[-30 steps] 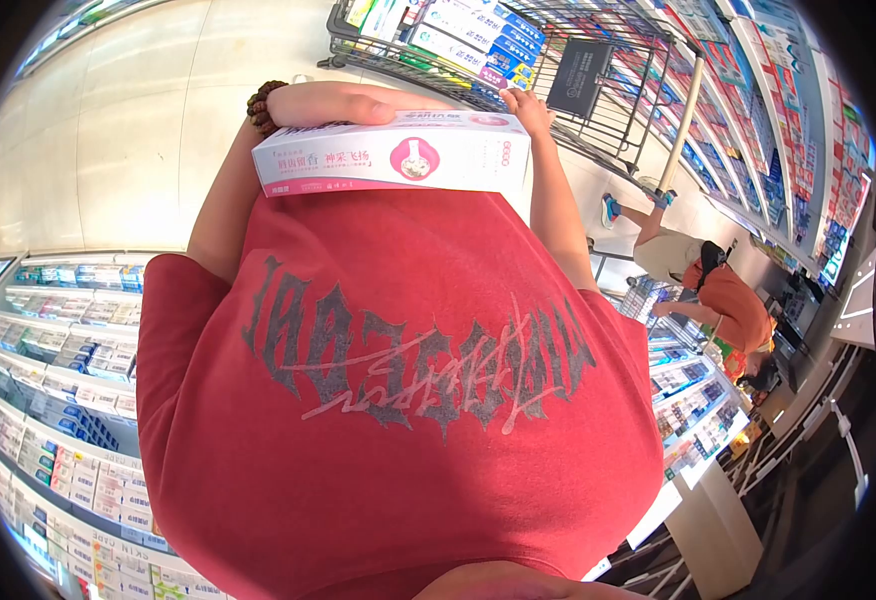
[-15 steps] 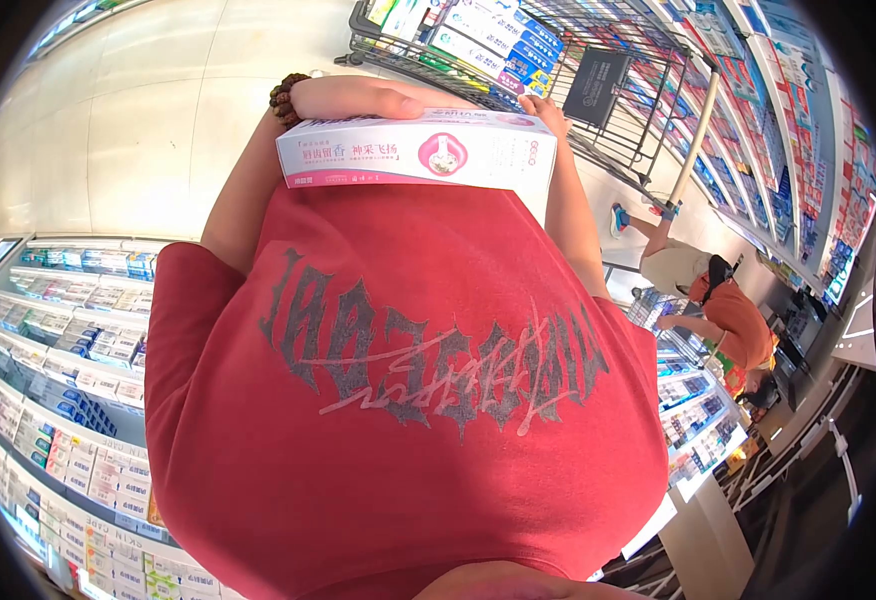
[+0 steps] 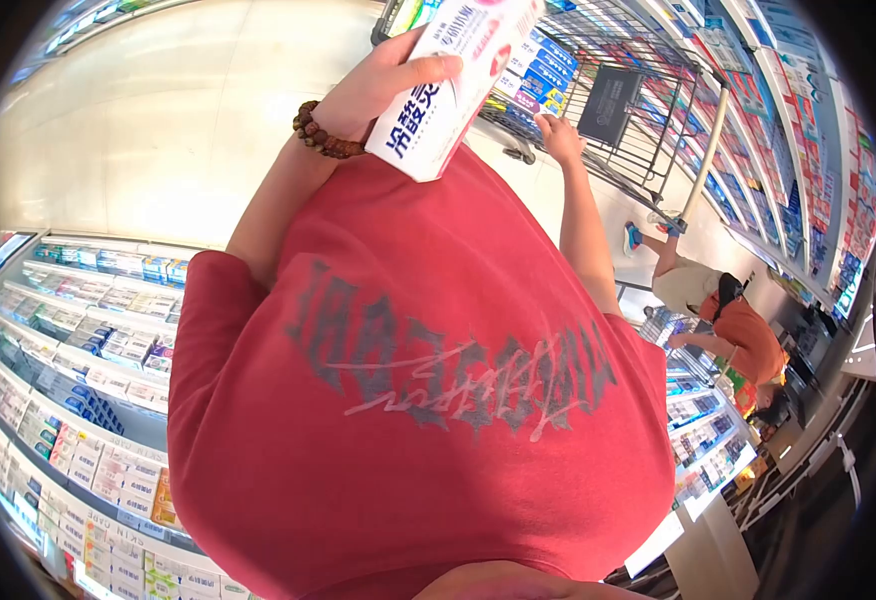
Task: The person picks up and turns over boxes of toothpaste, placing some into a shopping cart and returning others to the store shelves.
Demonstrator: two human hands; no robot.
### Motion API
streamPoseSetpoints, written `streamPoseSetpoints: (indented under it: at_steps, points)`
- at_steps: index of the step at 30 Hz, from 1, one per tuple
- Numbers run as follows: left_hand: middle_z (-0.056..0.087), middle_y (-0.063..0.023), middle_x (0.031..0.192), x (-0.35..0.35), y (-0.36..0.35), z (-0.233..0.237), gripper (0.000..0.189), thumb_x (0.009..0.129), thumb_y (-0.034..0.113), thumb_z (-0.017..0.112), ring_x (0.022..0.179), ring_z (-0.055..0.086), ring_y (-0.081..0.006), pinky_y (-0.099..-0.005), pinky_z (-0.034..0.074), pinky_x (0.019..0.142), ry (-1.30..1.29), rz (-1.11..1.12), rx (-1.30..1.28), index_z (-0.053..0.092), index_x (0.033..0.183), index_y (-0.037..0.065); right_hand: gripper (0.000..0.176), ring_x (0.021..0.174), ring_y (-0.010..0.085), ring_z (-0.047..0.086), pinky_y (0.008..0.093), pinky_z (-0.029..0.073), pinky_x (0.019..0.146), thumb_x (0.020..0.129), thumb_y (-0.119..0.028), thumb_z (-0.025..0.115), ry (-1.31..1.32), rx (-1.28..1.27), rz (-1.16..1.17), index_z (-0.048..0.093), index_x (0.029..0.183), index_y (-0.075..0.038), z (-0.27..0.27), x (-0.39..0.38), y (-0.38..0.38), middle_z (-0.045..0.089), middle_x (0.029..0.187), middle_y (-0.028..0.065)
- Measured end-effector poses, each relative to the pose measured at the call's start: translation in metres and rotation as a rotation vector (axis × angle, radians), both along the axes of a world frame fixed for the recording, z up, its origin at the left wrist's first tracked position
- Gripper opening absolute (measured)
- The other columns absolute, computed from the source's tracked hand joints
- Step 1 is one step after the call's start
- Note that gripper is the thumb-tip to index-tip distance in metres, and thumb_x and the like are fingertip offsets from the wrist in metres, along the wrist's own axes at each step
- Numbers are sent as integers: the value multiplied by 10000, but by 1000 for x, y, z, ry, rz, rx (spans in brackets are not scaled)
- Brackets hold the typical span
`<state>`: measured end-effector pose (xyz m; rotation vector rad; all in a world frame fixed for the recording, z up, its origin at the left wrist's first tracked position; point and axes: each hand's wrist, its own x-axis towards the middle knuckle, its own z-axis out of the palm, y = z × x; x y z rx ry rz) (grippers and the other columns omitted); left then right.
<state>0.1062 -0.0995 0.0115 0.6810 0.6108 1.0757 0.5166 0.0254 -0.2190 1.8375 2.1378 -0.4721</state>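
My left hand point(image 3: 383, 85), with a brown bead bracelet on its wrist, grips a long white and pink toothpaste box point(image 3: 458, 75) and holds it tilted up over my red shirt point(image 3: 428, 380). My right hand point(image 3: 561, 133) is off the box, fingers apart, right by the near edge of a wire shopping cart point(image 3: 648, 150). The cart holds several toothpaste boxes point(image 3: 543, 70).
Shelves of small boxed goods point(image 3: 78, 350) run along the left. More stocked shelves point(image 3: 798, 130) line the right side of the aisle. Another person in an orange top point(image 3: 733, 325) crouches at the right, beside low shelves. Pale floor point(image 3: 158, 130) lies ahead.
My right hand let go of the box's end and moved toward the cart. My left hand swung the box from level across my chest to tilted upward.
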Motion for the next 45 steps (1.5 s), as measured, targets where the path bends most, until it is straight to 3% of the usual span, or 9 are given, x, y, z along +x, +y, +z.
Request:
streamPoseSetpoints:
  at_steps: [1,8,9,13,20,25,28,33,45]
  points:
    - [661,-171,1061,0,2,0,456,974,224,542,891,712,-270,-374,615,750,6,61,2,413,1330,-30,560,1185,343,554,611,328,969,936,-654,397,6,7,0,663,1206,-241,2,-3,-2,599,1276,111]
    - [622,-268,1164,2,5,8,475,953,211,532,950,694,-365,-474,588,860,-277,387,-46,427,1338,-46,507,1180,346,558,591,344,949,948,-641,392,-18,17,8,664,1206,-300,-2,-1,-1,609,1259,95]
    - [600,-241,1155,2,6,8,509,921,132,585,911,695,-366,-482,624,707,-349,429,-37,358,1355,-8,501,1176,348,558,592,348,942,950,-637,392,-2,11,7,663,1208,-303,-1,-1,-2,610,1255,103]
    - [626,-242,1098,-17,5,-11,717,987,581,175,809,691,-306,-438,611,665,-454,233,67,476,1281,0,489,1163,353,566,590,362,931,952,-629,395,-20,48,25,670,1194,-305,-4,0,-2,614,1243,108]
    - [616,-187,1153,-11,4,0,675,992,587,308,1046,640,-316,-567,542,891,-605,243,-161,450,1348,31,551,1176,358,557,594,345,953,947,-636,399,4,-18,3,646,1231,-235,5,-4,-2,597,1290,110]
    - [672,-105,1022,-16,2,-19,716,957,691,311,692,696,-244,-345,590,550,-436,118,-88,501,1281,82,549,1174,354,561,596,342,951,949,-641,392,-11,-18,11,646,1221,-237,6,-6,-3,594,1290,117]
    - [672,-100,1018,-11,6,-7,638,999,625,279,710,691,-237,-352,586,562,-149,299,-212,534,1227,87,539,1173,352,565,596,352,941,952,-638,393,-10,-7,12,646,1216,-242,5,-5,-3,597,1281,116]
    - [676,-61,1026,-14,3,9,384,992,366,555,886,667,-157,-326,559,768,-351,368,-217,568,1189,38,512,1152,356,579,597,370,914,957,-630,394,-7,1,30,647,1207,-261,7,-4,-2,607,1263,113]
    - [669,-71,983,-18,-2,2,317,952,273,619,838,683,-167,-333,574,720,-258,449,-192,572,1148,28,524,1150,376,574,622,359,912,959,-632,387,-4,9,46,647,1216,-257,9,-6,-3,602,1276,120]
